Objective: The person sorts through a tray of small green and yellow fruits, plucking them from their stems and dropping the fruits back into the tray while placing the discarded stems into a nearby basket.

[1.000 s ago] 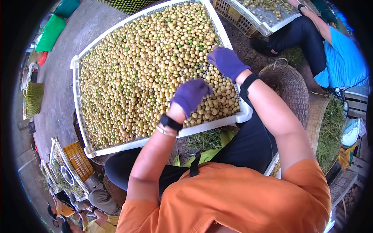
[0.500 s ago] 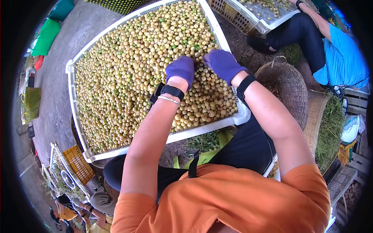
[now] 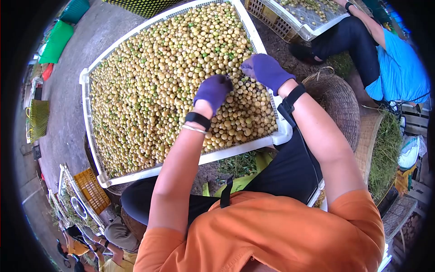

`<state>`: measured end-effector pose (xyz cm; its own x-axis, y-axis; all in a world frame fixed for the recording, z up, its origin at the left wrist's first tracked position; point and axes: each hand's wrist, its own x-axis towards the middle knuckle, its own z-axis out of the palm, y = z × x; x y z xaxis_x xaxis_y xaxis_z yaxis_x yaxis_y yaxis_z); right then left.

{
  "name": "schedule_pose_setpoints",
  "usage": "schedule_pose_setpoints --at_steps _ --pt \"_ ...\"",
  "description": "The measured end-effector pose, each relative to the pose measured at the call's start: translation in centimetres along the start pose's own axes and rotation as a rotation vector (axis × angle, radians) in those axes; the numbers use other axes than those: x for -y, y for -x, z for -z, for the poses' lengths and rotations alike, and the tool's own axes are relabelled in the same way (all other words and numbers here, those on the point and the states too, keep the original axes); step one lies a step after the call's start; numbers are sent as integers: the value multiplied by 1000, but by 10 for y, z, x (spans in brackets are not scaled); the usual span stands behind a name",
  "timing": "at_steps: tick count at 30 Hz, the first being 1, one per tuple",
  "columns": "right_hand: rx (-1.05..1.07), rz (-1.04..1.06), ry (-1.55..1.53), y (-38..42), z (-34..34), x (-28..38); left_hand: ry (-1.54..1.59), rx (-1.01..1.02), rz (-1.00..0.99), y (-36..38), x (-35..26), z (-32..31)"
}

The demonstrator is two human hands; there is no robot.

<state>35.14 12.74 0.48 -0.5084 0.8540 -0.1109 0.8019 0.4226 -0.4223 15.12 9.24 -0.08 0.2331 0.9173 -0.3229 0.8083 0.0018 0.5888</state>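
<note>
A large white mesh tray [image 3: 213, 157] holds a thick layer of small round yellow-brown fruits [image 3: 158, 90], a few of them green, with bits of leaf among them. My left hand [image 3: 213, 94], in a purple glove, is low over the fruits right of the tray's middle. Its fingers are curled closed, and what they hold, if anything, is hidden. Close to the tray's right rim is my right hand [image 3: 266, 72], gloved in the same purple. Its fingers are bent together too, their tips pointing left and down at the fruits; I cannot make out anything in them.
A woven basket [image 3: 337, 102] stands right of the tray, beside a pile of green stalks [image 3: 385, 154]. At upper right a person in blue [image 3: 401, 68] works at another white tray [image 3: 312, 31]. A yellow crate [image 3: 92, 190] and other people [image 3: 115, 258] are at lower left.
My hands have drawn apart. The left has shifted slightly down, and the right has moved a little to the right, uncovering fruits between them.
</note>
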Motion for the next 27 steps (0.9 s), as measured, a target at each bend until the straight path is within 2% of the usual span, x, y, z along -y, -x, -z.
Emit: schedule_pose_setpoints --at_steps 2,3,6,7,10,11,12,14,15,18,19,20,22,23,24,25,26,27 --pt "-34 24 58 0 -2 1 805 -8 199 11 11 7" --pt "-22 64 131 0 -5 3 1186 30 190 14 19 11" --pt "-30 134 298 3 -24 13 1701 51 304 1 22 18" --pt "-62 128 320 3 -29 13 1724 47 293 0 15 23" --pt "-101 78 329 3 -40 10 1291 13 153 -21 17 14" --pt "-91 66 314 3 -40 9 984 -43 184 -29 10 10" --pt "-82 52 298 4 -40 8 485 -118 126 -32 -4 9" --pt "-11 35 294 6 -33 8 -182 -178 -341 -55 15 -13" --pt "24 27 293 6 -27 8 -226 -54 -241 -53 9 -13" --pt "188 -313 -350 3 29 19 -455 186 -291 -35 -9 -2" --pt "112 -409 -643 5 36 11 -471 306 -315 -38 -1 -2" --pt "-2 -388 -916 5 39 5 -364 260 -484 -47 23 -10" --pt "-248 -333 -1459 6 41 0 734 331 77 -12 1 27" --pt "-272 -334 -1510 5 42 0 1041 343 119 -12 7 29" --pt "-296 -334 -1560 3 42 1 1232 397 60 -18 13 30" --pt "-320 -334 -1608 1 42 0 1218 350 123 -20 18 30" --pt "-275 -301 -1502 0 37 -5 1202 303 185 -23 22 29" --pt "-230 -267 -1395 -2 28 -13 651 183 -123 -31 28 20"
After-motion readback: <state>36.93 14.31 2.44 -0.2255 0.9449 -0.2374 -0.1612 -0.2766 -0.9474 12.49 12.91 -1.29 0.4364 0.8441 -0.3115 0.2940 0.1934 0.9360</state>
